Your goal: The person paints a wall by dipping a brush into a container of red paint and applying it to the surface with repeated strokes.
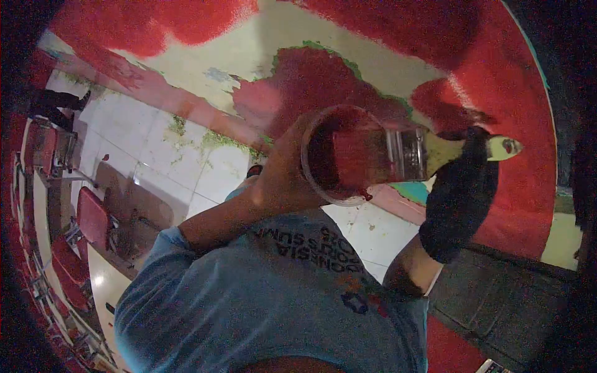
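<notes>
My left hand (pixel 280 165) is wrapped round a clear plastic cup (pixel 306 168) with red paint inside. A wide paintbrush (pixel 441 155) with a yellowish handle and a shiny metal ferrule lies across the cup's mouth. Its red-coated bristles are over or inside the cup; I cannot tell how deep. My right hand (pixel 465 186), in a black glove, grips the brush handle, whose holed end sticks out to the right. A red drip clings to the cup's lower right rim. Before me, the wall (pixel 217 46) carries bright red, darker red and cream patches.
Red chairs (pixel 93 217) and a pale tabletop (pixel 102 280) stand at the left. White floor tiles (pixel 149 137) bear scattered green bits along the wall's base. A dark grey panelled surface (pixel 485 298) lies at lower right.
</notes>
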Motion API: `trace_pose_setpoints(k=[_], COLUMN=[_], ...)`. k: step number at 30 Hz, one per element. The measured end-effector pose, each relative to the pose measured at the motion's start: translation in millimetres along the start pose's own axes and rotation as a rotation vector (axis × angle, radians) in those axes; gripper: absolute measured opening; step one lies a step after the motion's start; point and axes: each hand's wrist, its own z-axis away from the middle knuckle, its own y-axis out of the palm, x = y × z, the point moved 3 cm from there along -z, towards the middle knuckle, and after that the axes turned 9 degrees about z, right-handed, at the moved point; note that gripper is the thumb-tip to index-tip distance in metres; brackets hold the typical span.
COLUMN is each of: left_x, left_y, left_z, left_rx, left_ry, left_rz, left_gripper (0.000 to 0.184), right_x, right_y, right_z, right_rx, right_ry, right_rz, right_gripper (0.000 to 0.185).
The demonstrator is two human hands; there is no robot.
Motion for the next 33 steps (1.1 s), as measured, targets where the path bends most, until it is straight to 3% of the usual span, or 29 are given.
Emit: trace_pose_setpoints(k=[6, 9, 11, 14, 15, 18, 19, 21, 23, 25, 26, 28, 30, 32, 33], left_x=[0.4, 1.1, -4.3, -12.4, -10.3, -2.9, -3.6, -2.8, 0.7, 7.8, 10.2, 6.2, 4.1, 3.0, 2.1], left_y=[8.5, 14.6, 18.8, 23.3, 25.6, 26.1, 25.4, 27.7, 28.1, 31.9, 33.0, 29.4, 25.3, 22.2, 20.5], left_z=[4.7, 4.7, 1.9, -2.1, -1.3, 1.7, 0.9, -0.3, 1.8, 2.3, 1.5, -1.2, -2.1, -1.9, -2.5], left_rx=[-0.005, 0.047, 0.000, 0.048, 0.066, 0.058, 0.086, 0.123, 0.036, 0.040, 0.038, 0.054, 0.071, 0.064, 0.074], left_ry=[-0.018, -0.072, -0.156, 0.033, 0.043, -0.042, -0.085, -0.121, 0.003, -0.051, -0.111, -0.092, -0.079, -0.073, -0.070], left_rz=[-0.035, -0.058, 0.200, 0.053, 0.060, 0.043, 0.021, 0.000, 0.073, 0.082, 0.087, 0.052, 0.017, -0.038, -0.035], left_gripper=[0.086, 0.085, 0.085, 0.086, 0.086, 0.087, 0.088, 0.088, 0.090, 0.090, 0.091, 0.090, 0.090, 0.088, 0.088], right_x=[-16.8, -22.1, -32.8, -32.9, -34.8, -38.2, -26.7, -25.8, -27.8, -32.4, -32.3, -32.1, -28.6, -30.1, -33.5], right_y=[13.2, 22.2, 36.0, 35.6, 33.7, 32.3, 32.1, 30.8, 33.6, 43.5, 40.5, 25.6, 19.9, 12.2, 18.5], right_z=[30.5, 46.7, 65.4, 72.1, 75.0, 77.7, 72.5, 75.5, 80.8, 90.1, 91.2, 89.0, 83.3, 84.2, 88.5], right_rx=[-0.043, 0.003, 0.120, 0.132, 0.147, 0.267, 0.180, 0.141, 0.104, -0.177, -0.191, -0.336, -0.462, -0.372, -0.408], right_ry=[0.058, 0.173, 0.442, 0.393, 0.321, 0.436, 0.840, 0.935, 1.020, 1.191, 1.186, 0.940, 0.934, 0.881, 0.866], right_rz=[0.058, -0.118, -0.504, -0.579, -0.561, -0.692, -1.168, -1.323, -1.482, -1.949, -1.947, -1.756, -1.631, -0.857, -0.870], right_gripper=[0.052, 0.051, 0.050, 0.050, 0.049, 0.037, 0.027, 0.026, 0.026, 0.027, 0.027, 0.028, 0.029, 0.031, 0.031])
